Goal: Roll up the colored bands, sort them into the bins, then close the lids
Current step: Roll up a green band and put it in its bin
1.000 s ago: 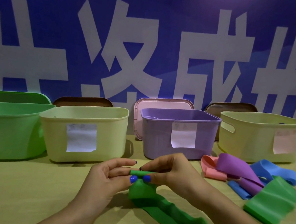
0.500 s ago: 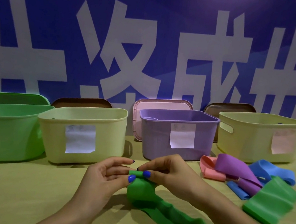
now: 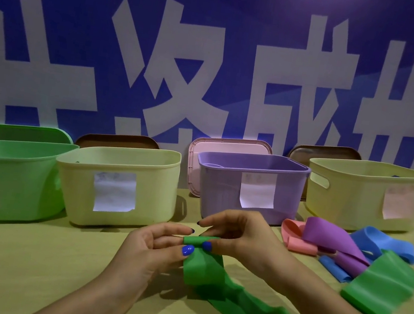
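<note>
A green band (image 3: 223, 291) hangs from both my hands just above the table, its top end wound into a small tight roll. My left hand (image 3: 149, 250) pinches the roll's left end with thumb and fingers. My right hand (image 3: 239, 237) pinches its right end. The loose tail trails down to the table at the lower right. Behind stand four open bins: green (image 3: 7, 175), pale yellow (image 3: 115, 186), purple (image 3: 247, 184) and a second pale yellow one (image 3: 367, 191).
Unrolled bands lie at the right: pink (image 3: 296, 237), purple (image 3: 333, 237), blue (image 3: 381, 242) and another green one (image 3: 379, 287). Lids lean behind the bins against the blue banner: green (image 3: 27, 132), brown (image 3: 117, 140), pink (image 3: 229, 146), brown (image 3: 324, 153).
The rolled end has risen slightly between my fingers and the roll looks a little thicker. Both hands stay in nearly the same place.
</note>
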Demonstrator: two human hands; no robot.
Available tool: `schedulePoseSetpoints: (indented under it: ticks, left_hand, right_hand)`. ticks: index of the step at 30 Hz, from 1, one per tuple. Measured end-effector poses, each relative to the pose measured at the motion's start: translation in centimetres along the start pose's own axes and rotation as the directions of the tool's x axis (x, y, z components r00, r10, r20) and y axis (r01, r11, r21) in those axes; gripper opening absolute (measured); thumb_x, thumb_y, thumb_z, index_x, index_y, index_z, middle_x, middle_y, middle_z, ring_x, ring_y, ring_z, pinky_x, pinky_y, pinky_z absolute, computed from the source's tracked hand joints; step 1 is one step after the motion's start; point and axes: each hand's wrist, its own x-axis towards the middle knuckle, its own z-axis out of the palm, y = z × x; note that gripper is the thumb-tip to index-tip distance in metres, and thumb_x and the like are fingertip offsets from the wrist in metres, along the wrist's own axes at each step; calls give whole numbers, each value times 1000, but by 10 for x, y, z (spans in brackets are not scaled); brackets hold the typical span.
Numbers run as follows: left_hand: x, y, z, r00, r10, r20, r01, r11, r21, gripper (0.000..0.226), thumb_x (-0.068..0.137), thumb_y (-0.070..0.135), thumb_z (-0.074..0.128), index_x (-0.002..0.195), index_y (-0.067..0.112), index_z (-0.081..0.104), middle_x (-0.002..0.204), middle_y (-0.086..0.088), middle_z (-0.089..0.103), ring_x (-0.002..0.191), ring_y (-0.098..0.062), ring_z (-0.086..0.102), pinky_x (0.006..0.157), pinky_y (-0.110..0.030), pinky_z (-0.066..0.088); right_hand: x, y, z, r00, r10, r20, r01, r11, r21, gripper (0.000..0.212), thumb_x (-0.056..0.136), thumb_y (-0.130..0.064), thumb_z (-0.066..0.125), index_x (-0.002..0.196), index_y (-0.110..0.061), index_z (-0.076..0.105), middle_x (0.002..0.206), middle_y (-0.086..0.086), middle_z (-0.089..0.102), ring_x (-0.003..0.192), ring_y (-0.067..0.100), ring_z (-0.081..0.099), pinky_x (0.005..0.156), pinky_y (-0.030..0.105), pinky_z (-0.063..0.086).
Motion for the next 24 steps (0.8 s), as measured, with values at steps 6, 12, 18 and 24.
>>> schedulePoseSetpoints:
  ticks: [6,12,18,24]
  left_hand:
    - [1,-1,0,998,45,-37,-44,999,15,27,56,2,70,83,-1,71,86,-22,72,77,-28,72,68,-27,59]
    - [2,-1,-2,994,81,-67,-79,996,34,23,51,-4,77,73,6,76,87,-20,73,80,-25,71,70,-24,58]
    - [0,2,2,1000,3,-23,-3,1000,-20,37,57,-5,73,93,2,68,86,-22,72,74,-25,72,68,-28,58]
    - [-2,5,5,1000,14,-16,-15,999,-45,28,62,1,65,89,-8,65,79,-24,72,64,-25,71,53,-26,56]
  right_hand:
    - [-1,1,0,1000,9,19,-8,999,-54,26,82,-2,67,100,-20,69,92,-4,71,90,10,68,81,21,55]
    - [-1,0,0,999,11,50,-7,996,-89,20,89,-12,61,105,-18,70,92,-6,71,91,10,67,81,20,55]
    - [0,1,-3,1000,2,20,-2,1000,19,20,85,-4,63,96,-19,71,89,-4,73,89,11,69,82,23,55]
    - [1,1,-3,1000,17,-9,-17,1000,-9,23,84,-2,65,94,-22,71,93,-9,72,93,7,67,85,21,54]
